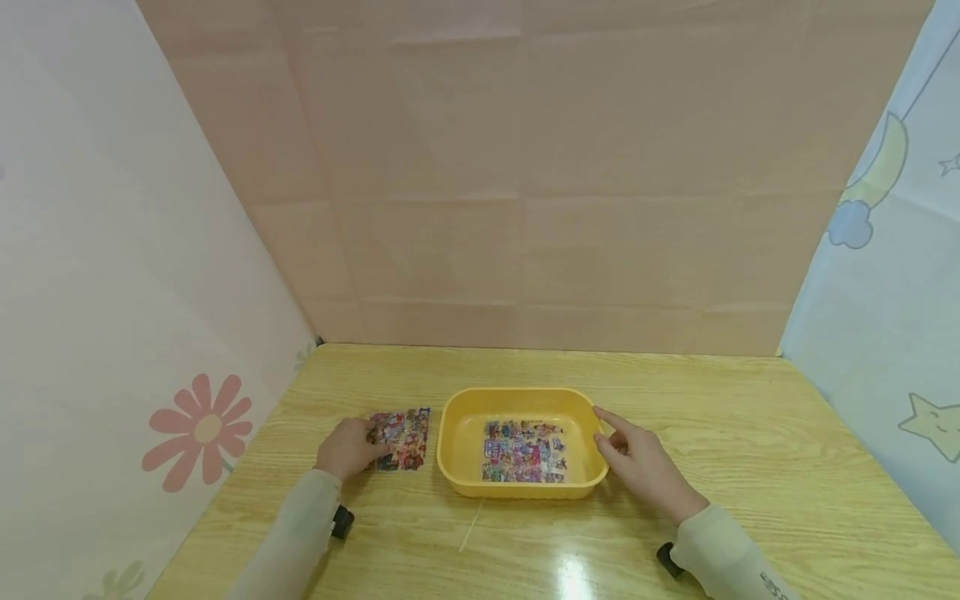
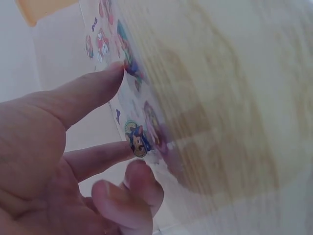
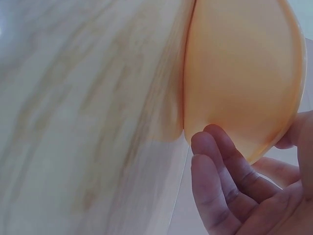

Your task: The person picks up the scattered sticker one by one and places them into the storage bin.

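Note:
A clear sheet of colourful cartoon stickers [image 1: 408, 437] is at the left of the yellow plastic tray [image 1: 461, 417]. My left hand [image 1: 348, 450] pinches its left edge; in the left wrist view, the thumb [image 2: 95, 93] lies against it and a sticker overlaps the tip of one finger. More sticker sheets [image 1: 525, 452] lie flat on the tray's floor. At the tray's right end, my right hand [image 1: 641, 462] holds the rim. The right wrist view shows curled fingers [image 3: 208, 181] by the outer wall and the thumb reaching over the rim.
The wood-grain table [image 1: 750, 442] carries the tray near its middle. A thin pale strip [image 1: 471, 527] lies in front of the tray. Behind the table stands a plain brown backdrop [image 1: 525, 208], with patterned white panels on the left [image 1: 112, 250] and right [image 1: 922, 333].

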The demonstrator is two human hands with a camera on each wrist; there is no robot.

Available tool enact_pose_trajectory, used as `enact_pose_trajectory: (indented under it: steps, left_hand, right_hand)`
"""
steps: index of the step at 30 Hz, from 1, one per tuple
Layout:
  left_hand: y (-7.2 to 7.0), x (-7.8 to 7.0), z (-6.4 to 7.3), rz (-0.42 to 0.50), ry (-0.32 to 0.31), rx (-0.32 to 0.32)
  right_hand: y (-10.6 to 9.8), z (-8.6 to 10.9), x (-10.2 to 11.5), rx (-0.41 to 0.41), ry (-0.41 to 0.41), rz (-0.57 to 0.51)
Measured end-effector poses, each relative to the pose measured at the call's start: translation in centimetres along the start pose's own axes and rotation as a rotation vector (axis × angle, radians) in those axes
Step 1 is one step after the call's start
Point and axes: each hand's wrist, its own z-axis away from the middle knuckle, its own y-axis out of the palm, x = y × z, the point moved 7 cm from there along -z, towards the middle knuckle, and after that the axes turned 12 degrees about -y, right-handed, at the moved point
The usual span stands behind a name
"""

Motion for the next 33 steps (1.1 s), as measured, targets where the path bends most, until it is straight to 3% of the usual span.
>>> enact_pose_trajectory:
  steps: [6, 12, 21, 33]
  left_hand:
    - [-0.2, 0.0, 0.0, -0.087, -0.019, -0.025]
    - [-0.3, -0.2, 0.2, -0.115, -0.056, -0.022]
    - [-0.2, 0.2, 0.3, -0.052, -0.062, 0.004]
    - [-1.1, 1.6, 0.1, 0.087, -0.065, 0.039]
  right_hand:
    - [0.0, 0.0, -0.1, 0.0, -0.001, 0.008]
    - [0.0, 0.0, -0.1, -0.001, 0.004, 0.009]
    - [-0.1, -0.1, -0.2, -0.003, 0.002, 0.001]
    - [0.3, 0.0, -0.4, -0.005, -0.009, -0.009]
